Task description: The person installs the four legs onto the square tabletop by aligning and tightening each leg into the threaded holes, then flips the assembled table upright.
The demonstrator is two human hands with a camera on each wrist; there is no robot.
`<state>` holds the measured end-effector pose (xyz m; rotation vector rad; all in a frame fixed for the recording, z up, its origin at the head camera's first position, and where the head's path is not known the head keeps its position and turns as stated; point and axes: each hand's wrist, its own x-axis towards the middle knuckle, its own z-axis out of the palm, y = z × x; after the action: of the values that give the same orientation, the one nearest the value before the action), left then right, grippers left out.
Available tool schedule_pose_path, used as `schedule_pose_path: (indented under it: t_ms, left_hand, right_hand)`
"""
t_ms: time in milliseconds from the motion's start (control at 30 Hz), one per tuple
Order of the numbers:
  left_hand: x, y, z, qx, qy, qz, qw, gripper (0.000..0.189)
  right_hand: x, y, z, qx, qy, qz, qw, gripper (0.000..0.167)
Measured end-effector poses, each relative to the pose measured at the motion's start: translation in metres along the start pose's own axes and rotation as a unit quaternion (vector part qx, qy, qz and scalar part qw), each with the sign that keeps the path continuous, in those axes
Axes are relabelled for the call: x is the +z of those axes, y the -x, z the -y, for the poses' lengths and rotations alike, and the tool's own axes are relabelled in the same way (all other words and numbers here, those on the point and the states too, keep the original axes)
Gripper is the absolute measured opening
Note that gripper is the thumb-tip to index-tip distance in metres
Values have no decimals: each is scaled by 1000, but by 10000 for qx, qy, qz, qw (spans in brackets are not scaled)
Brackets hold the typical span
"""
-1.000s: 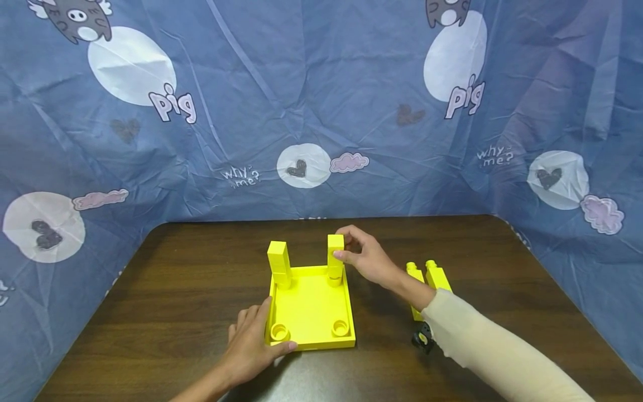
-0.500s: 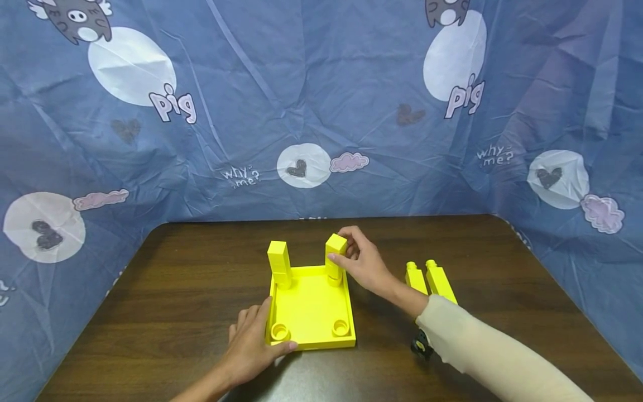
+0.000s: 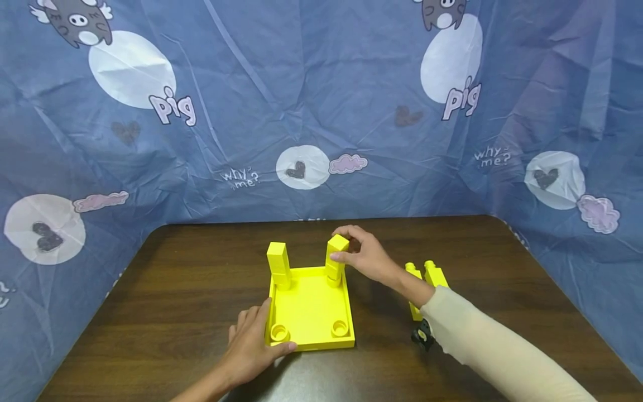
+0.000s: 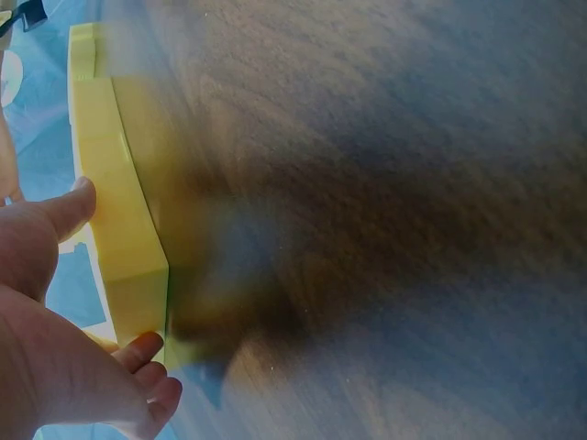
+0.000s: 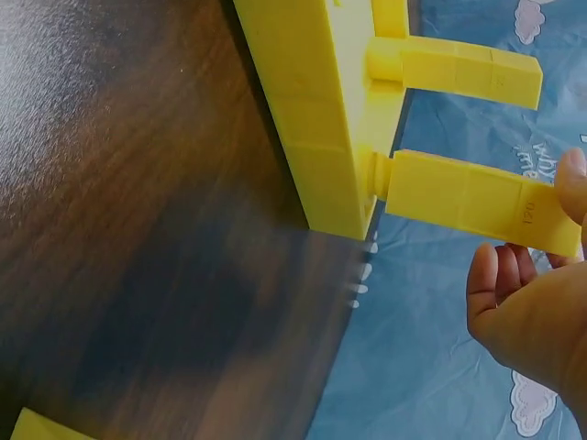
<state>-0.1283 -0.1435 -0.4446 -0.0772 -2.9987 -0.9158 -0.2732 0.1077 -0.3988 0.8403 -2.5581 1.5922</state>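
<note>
A shallow yellow square tray-like base point(image 3: 312, 307) lies on the table with round sockets at its corners. My left hand point(image 3: 251, 340) holds its near left corner, thumb on the front wall and fingers along the left side; the left wrist view shows this hand point(image 4: 64, 357) against the base's walls point(image 4: 124, 202). At the far right socket my right hand point(image 3: 369, 257) pinches the upper part of an upright yellow square leg point(image 3: 338, 242). In the right wrist view this leg point(image 5: 459, 194) meets its socket. Another leg point(image 3: 278, 262) stands upright at the far left corner.
The near left socket point(image 3: 279, 333) and near right socket point(image 3: 339, 328) hold no leg. Two yellow legs point(image 3: 435, 273) with knobbed ends lie to the right, partly behind the right sleeve. A small black object point(image 3: 423, 335) lies near them. Blue printed cloth point(image 3: 301, 111) hangs behind the table.
The leg in my right hand has turned about its long axis, so a corner of its top now points toward me. The right hand has shifted slightly; the left hand stays put.
</note>
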Motion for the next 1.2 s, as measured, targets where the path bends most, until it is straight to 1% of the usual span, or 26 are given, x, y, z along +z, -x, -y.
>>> schedule_pose_path:
  t_ms: [167,400,533,633,733,833,933,1067,1133,1200]
  left_hand:
    - [0,2,0,108,24,-50,9999,103]
    - [0,3,0,146,63,-103,9998,102]
    - [0,3,0,159,68,-104,9998,102]
    - [0,2,0,109,75,-64,9999,102]
    - [0,1,0,44,86,0,10000,103]
    - [0,0,0,-2,86,40,10000,103]
    - [0,0,0,-26,61,56,10000,103]
    - [0,0,0,-56,45,84,9999,104]
    - [0,0,0,-64,49,99,9999,104]
    - [-1,0,-1,-64,54,95,9999,104]
  right_hand:
    - [6,-2,2,258,30,-66,9996,41]
    - [15,-5,6,632,157,-200,9977,46]
    - [17,-5,5,546,137,-149,9983,46]
    - [16,-6,4,274,241,-48,9993,52]
    - [11,-6,2,41,342,138,9993,51]
    - [4,-6,2,47,197,439,9988,45]
    - [-4,-7,3,265,-75,810,9963,43]
    - [-15,-9,5,588,-425,1356,9881,42]
    - [-19,-11,5,629,-521,1546,9846,42]
    - [-21,-12,4,569,-520,1611,9839,42]
